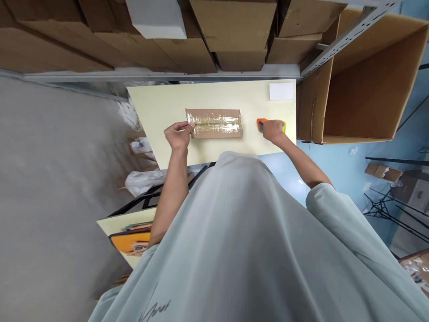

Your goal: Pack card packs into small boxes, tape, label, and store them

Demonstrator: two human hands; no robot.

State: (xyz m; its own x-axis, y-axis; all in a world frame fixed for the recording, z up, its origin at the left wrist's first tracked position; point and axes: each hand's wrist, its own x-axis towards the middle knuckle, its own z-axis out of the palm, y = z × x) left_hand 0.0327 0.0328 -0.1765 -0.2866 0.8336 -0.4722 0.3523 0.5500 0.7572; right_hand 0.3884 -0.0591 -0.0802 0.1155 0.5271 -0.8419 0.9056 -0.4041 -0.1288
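A flat brown cardboard parcel [214, 123] with clear tape along its top lies on a pale yellow table [161, 103]. My left hand [177, 134] is closed at the parcel's left end, its fingers pinching the edge there. My right hand [273, 130] is closed over an orange tape dispenser [262, 123] with a yellowish roll, resting on the table to the right of the parcel, a short gap away.
A white paper slip [281, 91] lies at the table's far right corner. Stacked cardboard boxes [234, 27] fill the shelf behind; a large open box [368, 85] stands at the right. A second table with an orange item [130, 241] is at the lower left.
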